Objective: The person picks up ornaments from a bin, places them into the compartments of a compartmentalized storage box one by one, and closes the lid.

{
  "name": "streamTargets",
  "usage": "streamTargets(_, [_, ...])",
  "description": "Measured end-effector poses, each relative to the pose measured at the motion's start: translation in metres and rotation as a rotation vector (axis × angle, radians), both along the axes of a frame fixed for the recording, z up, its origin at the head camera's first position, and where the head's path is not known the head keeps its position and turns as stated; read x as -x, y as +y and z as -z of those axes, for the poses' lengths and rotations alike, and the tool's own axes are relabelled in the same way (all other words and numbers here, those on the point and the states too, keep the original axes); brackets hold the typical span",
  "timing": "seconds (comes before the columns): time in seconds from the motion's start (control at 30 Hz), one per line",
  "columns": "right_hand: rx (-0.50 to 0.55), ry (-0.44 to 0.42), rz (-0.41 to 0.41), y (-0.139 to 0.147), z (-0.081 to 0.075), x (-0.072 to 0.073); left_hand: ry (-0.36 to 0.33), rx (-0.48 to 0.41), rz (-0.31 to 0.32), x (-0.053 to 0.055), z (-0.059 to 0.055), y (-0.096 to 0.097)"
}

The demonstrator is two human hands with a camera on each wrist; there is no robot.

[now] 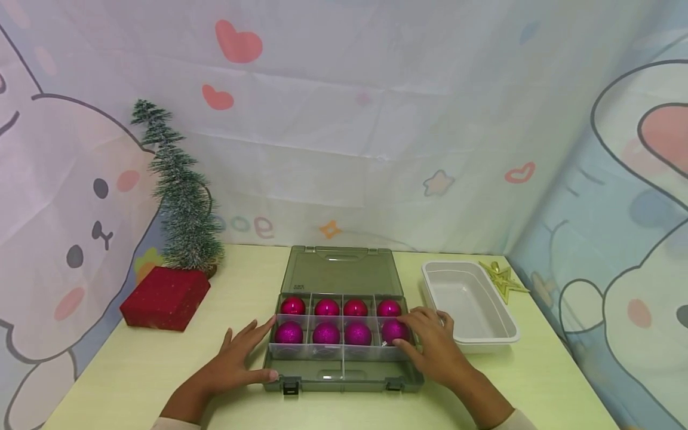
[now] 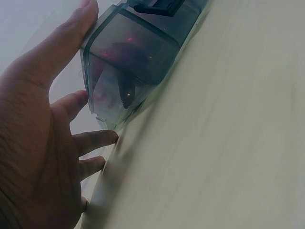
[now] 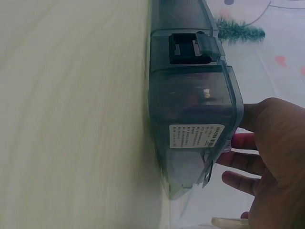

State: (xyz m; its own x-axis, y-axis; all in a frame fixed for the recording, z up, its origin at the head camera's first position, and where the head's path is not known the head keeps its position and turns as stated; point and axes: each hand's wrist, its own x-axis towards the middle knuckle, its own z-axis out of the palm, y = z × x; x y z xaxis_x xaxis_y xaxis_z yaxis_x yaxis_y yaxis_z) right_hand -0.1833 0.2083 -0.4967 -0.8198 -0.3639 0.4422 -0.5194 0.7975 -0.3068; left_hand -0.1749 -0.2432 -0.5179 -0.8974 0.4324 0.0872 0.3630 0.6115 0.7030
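A green-grey clear plastic organizer box (image 1: 329, 368) lies with its lid (image 1: 344, 272) tipped back. Its back row holds shiny red Christmas balls (image 1: 326, 307); the row before it holds purple glitter Christmas balls (image 1: 325, 334). My right hand (image 1: 438, 346) reaches over the right wall, thumb and fingertips round the rightmost purple glitter ball (image 1: 395, 330), still inside its compartment. With fingers spread, my left hand (image 1: 231, 364) steadies the box's left side, thumb at the front left corner. The left wrist view shows that thumb (image 2: 71, 36) along the box edge.
A white plastic tray (image 1: 467, 341) stands right of the box, with a gold star ornament (image 1: 503, 280) behind its far right corner. At the left are a small artificial Christmas tree (image 1: 185, 209) and a red box (image 1: 165, 297). A printed curtain (image 1: 365, 149) hangs behind the table.
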Motion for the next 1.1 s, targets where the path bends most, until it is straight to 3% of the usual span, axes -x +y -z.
streamTargets(0.27, [-0.002, 0.001, -0.007, 0.001, -0.001, -0.001, 0.001, -0.01, 0.014, 0.0, 0.003, -0.001])
streamTargets(0.53, [0.039, 0.02, -0.074, 0.0, -0.005, 0.003, 0.05, -0.119, 0.017, 0.001, -0.001, -0.001])
streamTargets(0.63, [0.097, -0.032, -0.086, -0.004, -0.007, 0.005, 0.04, -0.133, -0.003, 0.005, -0.005, 0.0])
streamTargets(0.8, [0.207, -0.176, -0.037, -0.009, -0.008, 0.012, 0.02, -0.111, -0.049, 0.018, -0.007, 0.003])
streamTargets(0.97, [0.314, -0.327, 0.043, -0.013, -0.011, 0.025, -0.006, -0.12, -0.075, 0.034, -0.007, 0.008])
streamTargets(1.1, [0.34, -0.406, 0.13, -0.016, -0.008, 0.034, -0.026, -0.144, -0.106, 0.048, -0.003, 0.013])
